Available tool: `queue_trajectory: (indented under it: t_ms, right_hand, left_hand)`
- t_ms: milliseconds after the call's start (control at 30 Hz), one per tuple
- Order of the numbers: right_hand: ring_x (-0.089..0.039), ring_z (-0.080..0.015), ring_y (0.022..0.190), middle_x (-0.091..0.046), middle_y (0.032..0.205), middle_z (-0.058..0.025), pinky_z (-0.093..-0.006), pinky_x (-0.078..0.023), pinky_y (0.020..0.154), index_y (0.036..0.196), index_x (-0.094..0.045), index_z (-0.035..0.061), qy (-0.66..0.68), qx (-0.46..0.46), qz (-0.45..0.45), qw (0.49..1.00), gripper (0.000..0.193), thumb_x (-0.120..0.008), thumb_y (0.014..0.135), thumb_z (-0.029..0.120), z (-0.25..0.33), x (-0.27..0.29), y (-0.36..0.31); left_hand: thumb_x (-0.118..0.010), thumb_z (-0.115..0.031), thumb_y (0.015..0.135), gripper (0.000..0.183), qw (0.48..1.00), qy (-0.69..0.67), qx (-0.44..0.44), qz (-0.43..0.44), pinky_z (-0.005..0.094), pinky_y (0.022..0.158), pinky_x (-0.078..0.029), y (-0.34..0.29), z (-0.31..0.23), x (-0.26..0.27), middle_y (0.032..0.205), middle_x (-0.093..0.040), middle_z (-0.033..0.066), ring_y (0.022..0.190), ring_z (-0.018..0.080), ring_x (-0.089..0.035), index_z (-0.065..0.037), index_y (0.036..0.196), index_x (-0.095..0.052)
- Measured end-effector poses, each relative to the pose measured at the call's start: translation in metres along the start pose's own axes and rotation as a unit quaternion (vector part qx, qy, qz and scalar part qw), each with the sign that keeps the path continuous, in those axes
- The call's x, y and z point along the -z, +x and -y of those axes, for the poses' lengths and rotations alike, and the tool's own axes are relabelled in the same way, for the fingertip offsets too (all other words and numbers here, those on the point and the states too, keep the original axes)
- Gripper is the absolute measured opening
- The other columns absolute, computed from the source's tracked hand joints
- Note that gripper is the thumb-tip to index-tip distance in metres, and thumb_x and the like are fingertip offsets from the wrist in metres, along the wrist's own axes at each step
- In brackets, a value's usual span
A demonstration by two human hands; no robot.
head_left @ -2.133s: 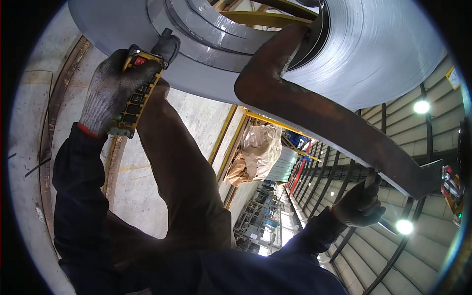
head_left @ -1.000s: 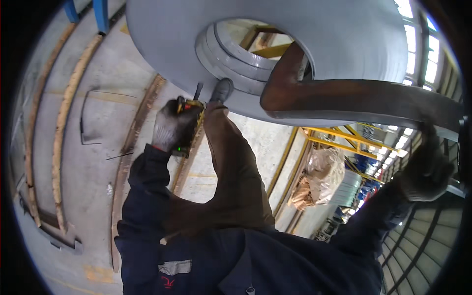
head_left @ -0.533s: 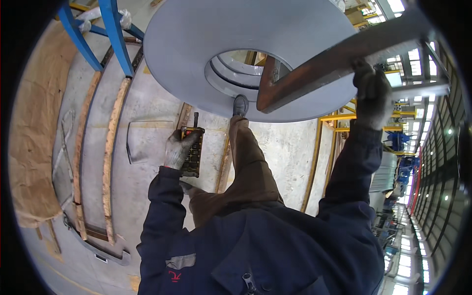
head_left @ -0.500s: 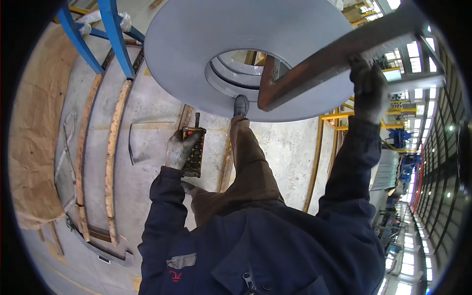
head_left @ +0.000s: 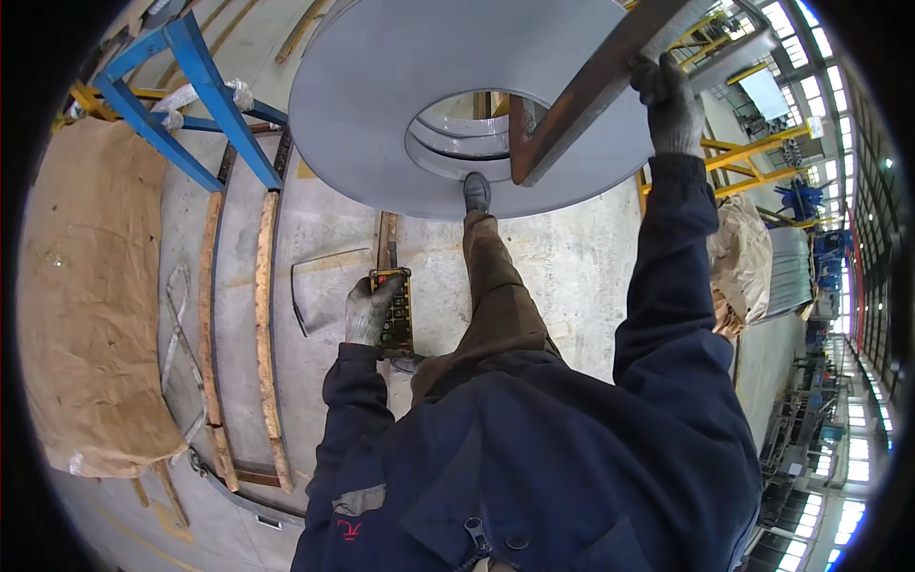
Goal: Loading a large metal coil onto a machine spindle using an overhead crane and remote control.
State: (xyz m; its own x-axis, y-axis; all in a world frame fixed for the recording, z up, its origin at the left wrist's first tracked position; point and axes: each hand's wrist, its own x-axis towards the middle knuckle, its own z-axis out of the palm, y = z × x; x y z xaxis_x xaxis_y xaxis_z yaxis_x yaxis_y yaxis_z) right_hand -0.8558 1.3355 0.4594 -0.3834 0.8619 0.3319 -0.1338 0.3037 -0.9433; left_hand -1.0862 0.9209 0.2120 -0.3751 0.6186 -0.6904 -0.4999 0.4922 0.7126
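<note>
My left hand [head_left: 367,310], in a grey work glove, is wrapped round a crane remote control [head_left: 396,313] with a yellow edge, dark buttons and a red one near its top. Up at the right, my gloved right hand [head_left: 670,95] grips the edge of a heavy rusty steel hook [head_left: 596,93]. The hook's bent lower end reaches to the central hole of a large grey steel coil [head_left: 372,105], just in front of me. One of my shoes [head_left: 477,193] is against the coil's near side by the hole.
A blue steel frame [head_left: 224,91] stands left of the coil, by long wooden-topped rails [head_left: 265,334] on the floor. Brown paper covers a large bundle [head_left: 91,315] at the far left. Yellow racks [head_left: 753,157] and a paper-wrapped coil [head_left: 748,248] stand on the right.
The view has turned a little, shifting the surroundings. The hook and my right hand now appear further left and higher. Both hands keep their holds.
</note>
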Motion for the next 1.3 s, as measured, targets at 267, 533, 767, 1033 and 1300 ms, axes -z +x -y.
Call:
queue_trajectory:
  t_ms: [267, 533, 767, 1033, 1300]
  right_hand:
    - [-0.056, -0.0260, 0.070, -0.047, 0.059, -0.0076, -0.0469, -0.048, 0.098, 0.064, -0.050, 0.0055, 0.054, 0.024, -0.033, 0.998, 0.043, -0.062, 0.101, 0.023, -0.004, 0.009, 0.012]
    - [-0.057, -0.0191, 0.065, -0.059, 0.065, -0.0068, -0.0323, -0.046, 0.074, 0.078, -0.063, 0.0002, -0.041, 0.045, -0.077, 0.995, 0.032, -0.069, 0.098, 0.024, -0.001, -0.017, -0.057]
    - [-0.054, -0.0153, 0.054, -0.060, 0.063, -0.0067, -0.0303, -0.040, 0.053, 0.081, -0.069, -0.0016, 0.021, 0.054, -0.094, 0.994, 0.027, -0.075, 0.093, 0.022, 0.004, -0.009, -0.046]
    - [-0.052, -0.0141, 0.052, -0.058, 0.060, -0.0048, -0.0296, -0.038, 0.051, 0.082, -0.068, -0.0021, 0.013, 0.028, -0.129, 0.991, 0.026, -0.071, 0.094, 0.021, 0.011, 0.027, -0.055]
    - [-0.051, -0.0121, 0.053, -0.058, 0.062, -0.0033, -0.0287, -0.036, 0.052, 0.082, -0.070, -0.0021, -0.030, 0.040, -0.138, 0.989, 0.028, -0.070, 0.095, 0.023, 0.019, 0.050, -0.064]
  left_hand:
    - [-0.079, -0.035, 0.087, 0.041, 1.000, 0.004, 0.016, 0.011, 0.0310, 0.056, -0.054, -0.013, 0.009, 0.004, 0.080, -0.069, 0.0070, 0.061, 0.0149, -0.065, 0.001, 0.104, -0.068]
    - [-0.079, -0.037, 0.087, 0.043, 1.000, 0.021, -0.006, -0.006, 0.0314, 0.057, -0.055, -0.034, 0.080, 0.018, 0.080, -0.070, 0.0072, 0.062, 0.0155, -0.066, 0.001, 0.104, -0.068]
    - [-0.076, -0.028, 0.091, 0.029, 0.999, 0.020, -0.024, -0.007, 0.0306, 0.053, -0.052, -0.036, 0.108, 0.024, 0.079, -0.069, 0.0038, 0.060, 0.0136, -0.063, -0.002, 0.103, -0.070]
    - [-0.078, -0.038, 0.086, 0.046, 0.998, 0.055, -0.018, -0.008, 0.0326, 0.056, -0.055, -0.057, 0.100, 0.017, 0.080, -0.071, 0.0096, 0.062, 0.0166, -0.067, 0.004, 0.101, -0.068]
    - [-0.079, -0.036, 0.087, 0.042, 0.997, 0.071, -0.029, 0.021, 0.0307, 0.057, -0.054, -0.072, 0.084, 0.017, 0.079, -0.071, 0.0077, 0.061, 0.0156, -0.066, 0.002, 0.101, -0.070]
